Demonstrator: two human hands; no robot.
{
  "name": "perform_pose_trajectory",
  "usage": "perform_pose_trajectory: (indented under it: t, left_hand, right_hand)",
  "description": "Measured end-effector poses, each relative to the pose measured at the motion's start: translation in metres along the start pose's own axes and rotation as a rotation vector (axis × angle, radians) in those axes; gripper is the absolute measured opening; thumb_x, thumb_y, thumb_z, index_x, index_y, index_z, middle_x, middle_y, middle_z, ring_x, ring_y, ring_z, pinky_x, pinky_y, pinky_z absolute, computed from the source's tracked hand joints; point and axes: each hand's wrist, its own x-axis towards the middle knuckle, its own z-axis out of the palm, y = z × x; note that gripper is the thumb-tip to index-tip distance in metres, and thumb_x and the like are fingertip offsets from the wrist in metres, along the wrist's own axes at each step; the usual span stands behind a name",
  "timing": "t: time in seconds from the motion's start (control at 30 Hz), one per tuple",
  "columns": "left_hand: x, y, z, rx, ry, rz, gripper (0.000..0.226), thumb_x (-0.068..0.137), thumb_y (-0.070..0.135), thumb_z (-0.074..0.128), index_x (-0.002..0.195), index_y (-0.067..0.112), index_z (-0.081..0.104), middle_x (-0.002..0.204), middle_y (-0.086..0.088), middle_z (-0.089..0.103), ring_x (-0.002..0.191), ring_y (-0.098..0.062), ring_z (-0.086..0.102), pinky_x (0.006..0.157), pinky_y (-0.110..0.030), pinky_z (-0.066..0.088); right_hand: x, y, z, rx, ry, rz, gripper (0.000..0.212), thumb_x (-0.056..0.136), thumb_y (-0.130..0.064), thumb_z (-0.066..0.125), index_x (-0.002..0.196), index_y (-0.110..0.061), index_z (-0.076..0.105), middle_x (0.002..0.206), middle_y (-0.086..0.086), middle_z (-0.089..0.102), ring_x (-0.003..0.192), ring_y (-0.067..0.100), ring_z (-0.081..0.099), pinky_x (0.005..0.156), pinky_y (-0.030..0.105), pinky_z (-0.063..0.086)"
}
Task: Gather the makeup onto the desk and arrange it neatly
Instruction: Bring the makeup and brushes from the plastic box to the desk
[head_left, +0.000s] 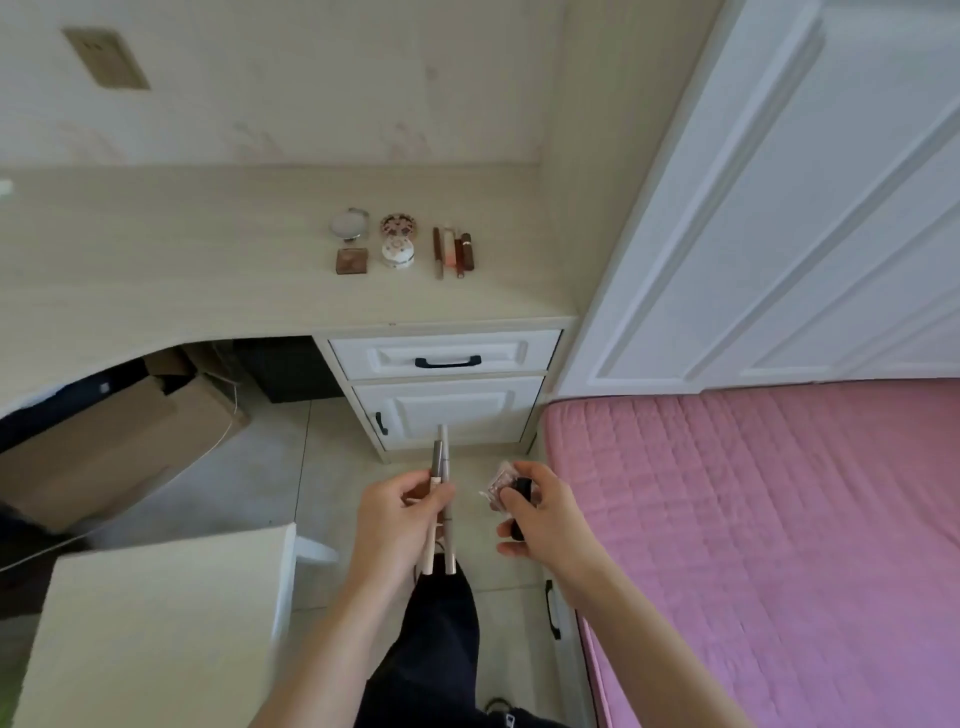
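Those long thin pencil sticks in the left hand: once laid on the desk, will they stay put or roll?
The pencil sticks look slim, round and rigid, so probably apt to roll. The desk looks smooth. Laying them against the stick row likely steadies them.

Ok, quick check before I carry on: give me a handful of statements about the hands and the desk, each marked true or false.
1. The left hand holds slim pencils. True.
2. The right hand is empty. False: it holds a small clear case and a dark item.
3. Some makeup already lies on the desk. True: compacts and a row of tubes sit near its right end.
4. The top drawer is pulled open. False: it is closed.
5. The tubes lie scattered across the pink bed. False: they lie side by side on the desk.
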Motion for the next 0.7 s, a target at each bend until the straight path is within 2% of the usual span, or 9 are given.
perform_pose_trajectory:
  t: [0.13, 0.23, 0.37, 0.43, 0.5, 0.57, 0.7]
  left_hand:
    - [0.068, 0.037, -0.014, 0.073, -0.051, 0.098, 0.009, 0.084, 0.021, 0.072, 0.076, 0.015, 0.073, 0.068, -0.007, 0.068, 0.061, -0.017, 0.065, 0.057, -0.029, 0.058]
    - [0.120, 0.063, -0.021, 0.213, -0.057, 0.192, 0.018, 0.087, 0.025, 0.068, 0.071, 0.017, 0.070, 0.064, 0.002, 0.066, 0.057, -0.012, 0.062, 0.057, -0.031, 0.055]
    - [0.175, 0.089, -0.017, 0.186, -0.091, 0.170, 0.021, 0.091, 0.026, 0.062, 0.073, 0.015, 0.064, 0.067, -0.005, 0.065, 0.052, -0.018, 0.062, 0.052, -0.038, 0.058]
    - [0.199, 0.098, -0.010, 0.235, -0.105, 0.182, 0.021, 0.093, 0.026, 0.057, 0.078, 0.013, 0.061, 0.071, -0.008, 0.065, 0.058, -0.025, 0.063, 0.055, -0.043, 0.058]
    - [0.222, 0.107, -0.002, 0.307, -0.123, 0.202, 0.022, 0.097, 0.027, 0.050, 0.084, 0.010, 0.056, 0.074, -0.010, 0.063, 0.066, -0.032, 0.062, 0.063, -0.050, 0.056]
    - [0.243, 0.113, 0.009, 0.369, -0.143, 0.222, 0.023, 0.099, 0.027, 0.044, 0.087, 0.010, 0.051, 0.075, -0.011, 0.062, 0.068, -0.033, 0.061, 0.065, -0.051, 0.055]
    - [0.280, 0.123, 0.031, 0.459, -0.164, 0.244, 0.022, 0.101, 0.027, 0.036, 0.088, 0.012, 0.045, 0.065, -0.011, 0.061, 0.057, -0.030, 0.060, 0.060, -0.049, 0.051]
  right_hand:
    - [0.051, -0.043, 0.016, 0.029, 0.034, -0.010, 0.022, 0.093, -0.014, 0.052, 0.105, -0.032, 0.054, 0.094, 0.006, 0.065, 0.057, 0.012, 0.060, 0.057, 0.028, 0.054]
    - [0.088, -0.075, 0.028, 0.016, 0.085, -0.042, 0.021, 0.094, -0.013, 0.050, 0.104, -0.032, 0.053, 0.091, 0.007, 0.063, 0.055, 0.013, 0.059, 0.056, 0.029, 0.054]
    - [0.129, -0.112, 0.034, -0.049, 0.139, -0.076, 0.019, 0.095, -0.014, 0.048, 0.105, -0.030, 0.051, 0.087, 0.003, 0.062, 0.052, 0.009, 0.057, 0.053, 0.026, 0.055]
    - [0.148, -0.128, 0.033, -0.059, 0.153, -0.082, 0.019, 0.096, -0.013, 0.047, 0.101, -0.031, 0.050, 0.085, 0.002, 0.062, 0.051, 0.009, 0.056, 0.051, 0.025, 0.055]
    - [0.168, -0.142, 0.030, -0.067, 0.173, -0.086, 0.016, 0.096, -0.012, 0.046, 0.105, -0.025, 0.051, 0.088, 0.004, 0.061, 0.051, 0.010, 0.055, 0.049, 0.023, 0.051]
    - [0.189, -0.153, 0.025, -0.081, 0.198, -0.070, 0.017, 0.096, -0.012, 0.046, 0.109, -0.021, 0.050, 0.090, 0.005, 0.062, 0.054, 0.012, 0.056, 0.047, 0.022, 0.049]
    - [0.232, -0.171, 0.014, -0.106, 0.218, -0.044, 0.019, 0.096, -0.012, 0.045, 0.111, -0.022, 0.049, 0.094, 0.008, 0.063, 0.058, 0.015, 0.056, 0.050, 0.026, 0.051]
